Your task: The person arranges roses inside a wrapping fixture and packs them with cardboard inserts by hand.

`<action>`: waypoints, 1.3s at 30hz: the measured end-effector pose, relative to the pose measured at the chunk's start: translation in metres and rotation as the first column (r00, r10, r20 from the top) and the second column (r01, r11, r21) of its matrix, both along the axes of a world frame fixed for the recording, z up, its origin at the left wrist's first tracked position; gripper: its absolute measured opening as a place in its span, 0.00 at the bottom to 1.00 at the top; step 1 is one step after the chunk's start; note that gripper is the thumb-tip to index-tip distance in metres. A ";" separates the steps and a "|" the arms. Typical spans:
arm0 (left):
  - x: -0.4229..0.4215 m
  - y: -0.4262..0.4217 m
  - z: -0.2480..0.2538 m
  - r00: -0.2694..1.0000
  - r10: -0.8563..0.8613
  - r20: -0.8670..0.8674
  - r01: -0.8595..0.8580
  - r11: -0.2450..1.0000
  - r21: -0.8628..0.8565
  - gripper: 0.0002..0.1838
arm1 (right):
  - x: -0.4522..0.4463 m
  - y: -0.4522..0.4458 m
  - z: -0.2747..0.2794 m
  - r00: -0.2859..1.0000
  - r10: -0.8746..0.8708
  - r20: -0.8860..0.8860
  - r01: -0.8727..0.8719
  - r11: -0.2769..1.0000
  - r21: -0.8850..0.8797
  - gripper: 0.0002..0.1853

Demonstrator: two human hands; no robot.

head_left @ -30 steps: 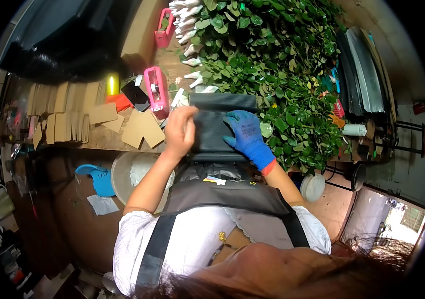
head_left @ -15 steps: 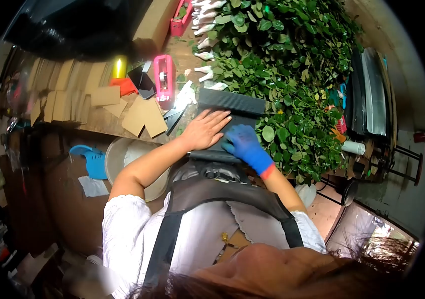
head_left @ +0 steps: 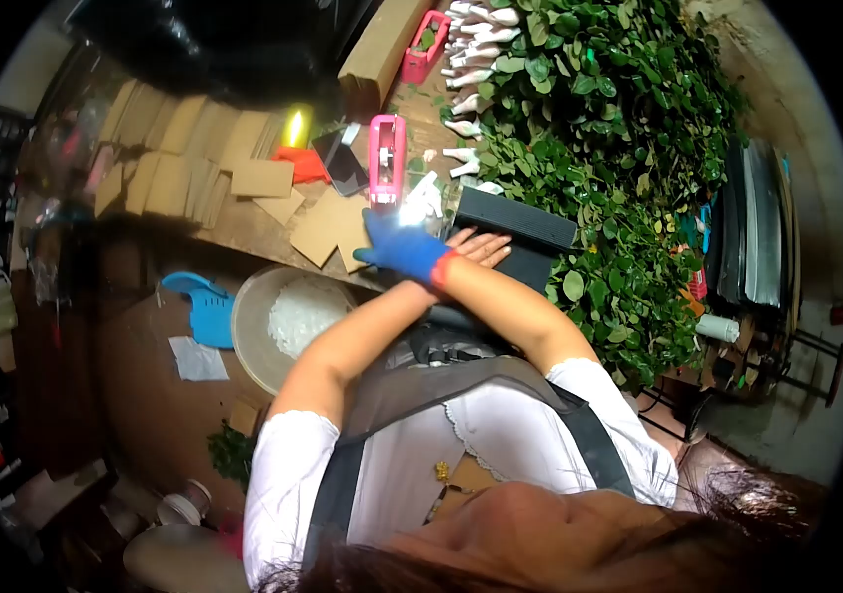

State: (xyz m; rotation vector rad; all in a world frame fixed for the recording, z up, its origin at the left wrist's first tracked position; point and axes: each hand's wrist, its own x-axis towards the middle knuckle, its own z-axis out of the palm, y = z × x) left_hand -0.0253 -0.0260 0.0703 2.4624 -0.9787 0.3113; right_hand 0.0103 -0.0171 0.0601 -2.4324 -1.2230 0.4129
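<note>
Where the black board [head_left: 532,265] sits: right beside the leaves [head_left: 590,287].
Left hand [head_left: 482,248]: flat on it, fingers out, probably steadying it.
Right hand [head_left: 400,245]: gloved, crossed over, probably for reach, near pink dispenser [head_left: 387,180]; grip, can't tell.

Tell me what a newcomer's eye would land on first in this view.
Probably the mass of green leafy stems, heaped over the right side of the table. Next, the blue-gloved right hand, crossed over the left arm, while the bare left hand lies on the dark pad. Then the hot-pink dispenser just beyond the glove.
</note>
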 end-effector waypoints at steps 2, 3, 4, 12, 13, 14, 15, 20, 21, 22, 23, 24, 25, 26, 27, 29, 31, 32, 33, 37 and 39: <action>0.005 0.003 -0.004 0.999 -0.032 0.030 0.030 0.997 0.072 0.32 | 0.004 0.033 -0.028 0.992 0.059 0.114 -0.037 0.982 -0.186 0.51; 0.007 0.001 -0.008 0.998 -0.042 0.041 0.037 0.992 0.117 0.32 | 0.004 0.041 -0.026 0.989 0.094 0.114 -0.053 0.944 -0.325 0.54; 0.007 -0.002 -0.017 0.996 -0.021 0.082 0.017 0.999 0.051 0.33 | 0.004 0.041 -0.025 0.982 0.103 0.158 -0.045 0.942 -0.334 0.52; 0.001 -0.004 -0.010 0.994 -0.007 0.109 0.002 0.999 0.044 0.33 | 0.012 -0.014 0.051 0.991 -0.118 0.059 0.097 0.957 0.274 0.40; 0.003 -0.002 0.000 0.997 -0.017 0.081 0.012 0.998 0.058 0.31 | 0.008 -0.037 0.093 0.988 -0.141 -0.066 0.155 0.934 0.323 0.41; 0.004 -0.006 -0.007 0.998 -0.001 0.063 -0.002 0.999 0.042 0.30 | 0.006 -0.062 0.113 0.979 -0.163 -0.122 0.197 0.914 0.354 0.39; 0.004 -0.009 -0.013 0.999 0.015 0.044 -0.016 1.000 0.026 0.30 | 0.007 -0.094 0.111 0.987 -0.156 -0.038 0.157 0.883 0.442 0.36; -0.003 0.002 0.030 0.971 -0.074 -0.226 0.052 0.994 -0.101 0.28 | -0.009 -0.211 0.126 0.829 -0.316 -0.461 0.326 0.943 -0.061 0.21; -0.001 -0.003 0.041 0.984 -0.097 -0.148 0.080 0.990 -0.120 0.26 | -0.023 -0.220 0.122 0.744 -0.353 -0.567 0.442 0.897 0.021 0.19; 0.003 0.000 0.018 0.991 -0.125 0.057 0.129 0.988 -0.086 0.25 | -0.026 -0.225 0.109 0.654 -0.387 -0.650 0.500 0.866 -0.013 0.19; 0.002 0.001 0.015 0.994 -0.106 -0.027 0.105 0.994 -0.028 0.24 | -0.024 -0.229 0.090 0.554 -0.412 -0.724 0.552 0.832 -0.051 0.18; 0.002 0.004 0.012 0.995 -0.097 -0.026 0.096 0.995 -0.009 0.24 | -0.022 -0.232 0.072 0.604 -0.431 -0.670 0.524 0.849 -0.075 0.18; 0.001 0.008 0.011 0.996 -0.088 -0.027 0.089 0.996 0.012 0.24 | -0.020 -0.230 0.071 0.650 -0.447 -0.615 0.497 0.862 -0.101 0.19; -0.001 0.016 0.011 0.999 -0.034 -0.013 0.034 0.999 -0.019 0.23 | -0.021 -0.228 0.070 0.513 -0.461 -0.724 0.550 0.824 -0.135 0.20; -0.007 0.026 0.017 1.000 0.019 -0.003 -0.019 0.999 -0.048 0.23 | -0.022 -0.225 0.081 0.487 -0.484 -0.727 0.558 0.813 -0.167 0.19; -0.021 0.039 0.030 0.990 0.140 0.029 -0.136 0.984 -0.118 0.23 | -0.024 -0.223 0.080 0.634 -0.494 -0.594 0.521 0.842 -0.144 0.21; -0.023 0.047 0.051 0.995 0.073 -0.065 -0.085 0.972 -0.219 0.23 | -0.029 -0.222 0.081 0.759 -0.509 -0.406 0.506 0.853 -0.124 0.26; -0.020 0.042 0.063 1.000 0.001 -0.001 -0.001 0.969 -0.245 0.25 | -0.030 -0.221 0.076 0.784 -0.519 -0.340 0.503 0.853 -0.141 0.26; -0.017 0.033 0.077 0.998 -0.067 -0.020 0.061 0.975 -0.216 0.19 | -0.029 -0.220 0.072 0.806 -0.524 -0.275 0.499 0.851 -0.162 0.27; -0.021 0.013 0.066 0.980 -0.014 -0.200 -0.009 0.993 -0.114 0.04 | -0.010 -0.216 0.095 0.902 -0.378 -0.208 0.301 0.897 -0.325 0.26; -0.019 0.016 0.041 0.980 -0.063 -0.187 0.070 0.997 0.030 0.05 | 0.011 -0.225 0.123 0.941 -0.245 -0.234 0.163 0.932 -0.322 0.25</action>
